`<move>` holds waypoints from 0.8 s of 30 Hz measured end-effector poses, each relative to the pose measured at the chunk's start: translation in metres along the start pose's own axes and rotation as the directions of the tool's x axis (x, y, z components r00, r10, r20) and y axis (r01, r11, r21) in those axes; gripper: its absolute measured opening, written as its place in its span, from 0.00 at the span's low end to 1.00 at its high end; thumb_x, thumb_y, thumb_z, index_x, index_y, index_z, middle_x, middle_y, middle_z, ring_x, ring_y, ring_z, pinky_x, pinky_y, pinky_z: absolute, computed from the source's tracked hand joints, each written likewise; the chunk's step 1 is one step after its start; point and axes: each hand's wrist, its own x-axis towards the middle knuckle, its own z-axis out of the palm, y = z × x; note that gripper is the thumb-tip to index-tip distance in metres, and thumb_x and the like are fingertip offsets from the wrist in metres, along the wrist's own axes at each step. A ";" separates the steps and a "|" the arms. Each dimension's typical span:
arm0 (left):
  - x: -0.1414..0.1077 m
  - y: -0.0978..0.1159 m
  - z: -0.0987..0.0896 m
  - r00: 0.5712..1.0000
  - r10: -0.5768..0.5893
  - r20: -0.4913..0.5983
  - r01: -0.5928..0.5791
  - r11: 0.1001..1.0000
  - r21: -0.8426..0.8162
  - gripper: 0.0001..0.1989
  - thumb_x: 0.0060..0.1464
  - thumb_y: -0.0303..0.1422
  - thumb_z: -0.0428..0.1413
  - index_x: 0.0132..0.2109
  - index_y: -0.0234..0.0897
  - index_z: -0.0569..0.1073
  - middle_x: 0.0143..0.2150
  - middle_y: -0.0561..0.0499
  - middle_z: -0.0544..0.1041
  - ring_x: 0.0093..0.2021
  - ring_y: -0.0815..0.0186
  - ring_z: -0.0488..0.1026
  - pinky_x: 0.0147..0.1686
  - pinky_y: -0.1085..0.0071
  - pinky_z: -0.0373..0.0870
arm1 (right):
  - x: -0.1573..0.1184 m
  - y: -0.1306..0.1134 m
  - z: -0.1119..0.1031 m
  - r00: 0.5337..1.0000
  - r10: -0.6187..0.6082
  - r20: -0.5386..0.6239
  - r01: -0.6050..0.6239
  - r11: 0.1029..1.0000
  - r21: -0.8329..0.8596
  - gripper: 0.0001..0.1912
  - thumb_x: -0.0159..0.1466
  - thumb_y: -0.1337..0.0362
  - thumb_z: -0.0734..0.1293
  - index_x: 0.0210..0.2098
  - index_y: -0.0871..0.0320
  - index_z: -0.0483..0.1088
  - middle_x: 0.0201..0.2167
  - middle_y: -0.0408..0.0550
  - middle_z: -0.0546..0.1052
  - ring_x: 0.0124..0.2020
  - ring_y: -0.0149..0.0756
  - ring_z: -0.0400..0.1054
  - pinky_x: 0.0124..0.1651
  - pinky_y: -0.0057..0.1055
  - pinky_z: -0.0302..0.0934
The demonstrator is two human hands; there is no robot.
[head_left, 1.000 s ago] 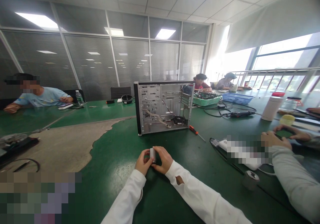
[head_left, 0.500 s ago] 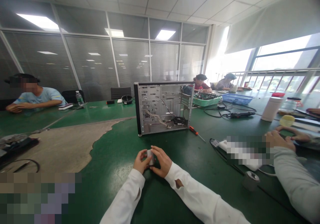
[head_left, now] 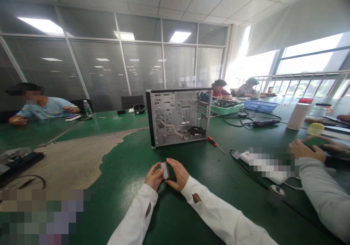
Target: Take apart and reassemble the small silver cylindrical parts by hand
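A small grey metal block (head_left: 165, 170) is held just over the green table, in front of an opened computer case (head_left: 180, 121). My left hand (head_left: 153, 176) pinches its left side between thumb and fingers. On the other side, my right hand (head_left: 178, 175) curves round the block, fingertips at its top edge and thumb by its lower end. The case stands upright, its open side towards me, with loose cables and a black fan (head_left: 196, 131) inside. An orange-handled screwdriver (head_left: 216, 144) lies at its right corner.
To the right are a white power strip (head_left: 266, 168), a metal cylinder (head_left: 276, 195) and a co-worker's hands (head_left: 307, 149). Farther back stand a green basket (head_left: 226, 109), a blue basket (head_left: 260, 107) and a white bottle (head_left: 299, 115). Brown bare patch (head_left: 73, 157) at left.
The metal block has turned so more of its flat face shows, and my right fingers have shifted towards its right edge. Across the table at left, a person has moved one hand apart from the other.
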 end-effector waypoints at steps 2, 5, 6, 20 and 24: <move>0.000 0.000 -0.001 1.000 -0.016 0.007 0.016 1.000 -0.003 0.24 0.34 0.24 0.60 0.42 0.34 0.63 0.28 0.47 0.75 0.34 0.60 0.73 0.30 0.71 0.67 | 0.000 0.000 0.000 1.000 0.000 0.009 0.000 1.000 0.001 0.38 0.47 0.63 0.64 0.54 0.62 0.46 0.51 0.56 0.57 0.52 0.42 0.50 0.51 0.40 0.50; 0.000 0.000 -0.001 0.999 -0.031 0.038 0.031 1.000 0.000 0.23 0.34 0.24 0.59 0.42 0.33 0.64 0.27 0.48 0.75 0.33 0.61 0.72 0.29 0.72 0.66 | 0.000 0.000 0.000 0.999 -0.025 0.025 0.025 1.000 0.006 0.40 0.46 0.62 0.65 0.55 0.63 0.45 0.50 0.56 0.59 0.51 0.42 0.52 0.51 0.40 0.50; 0.000 0.000 -0.001 0.998 -0.033 0.048 0.033 0.999 -0.002 0.23 0.34 0.24 0.59 0.42 0.33 0.64 0.27 0.48 0.75 0.33 0.61 0.72 0.30 0.72 0.65 | 0.000 0.000 0.001 0.999 -0.034 0.024 0.034 0.999 0.007 0.40 0.46 0.61 0.65 0.55 0.63 0.45 0.50 0.56 0.59 0.50 0.42 0.53 0.51 0.40 0.51; 0.003 -0.017 0.007 0.985 0.173 0.008 -0.166 0.929 0.329 0.25 0.26 0.33 0.63 0.35 0.34 0.62 0.24 0.51 0.74 0.26 0.66 0.71 0.28 0.72 0.65 | 0.002 0.000 0.001 0.990 -0.094 0.108 0.098 0.995 -0.034 0.40 0.45 0.67 0.62 0.56 0.64 0.44 0.49 0.56 0.60 0.50 0.43 0.52 0.50 0.40 0.51; 0.007 -0.019 0.003 0.986 0.148 -0.079 -0.121 0.954 0.275 0.23 0.26 0.34 0.63 0.31 0.34 0.62 0.22 0.51 0.74 0.22 0.68 0.70 0.23 0.73 0.63 | 0.000 -0.004 -0.001 0.993 -0.072 0.096 0.076 0.996 -0.043 0.40 0.47 0.65 0.63 0.56 0.65 0.43 0.51 0.57 0.58 0.52 0.41 0.51 0.51 0.38 0.51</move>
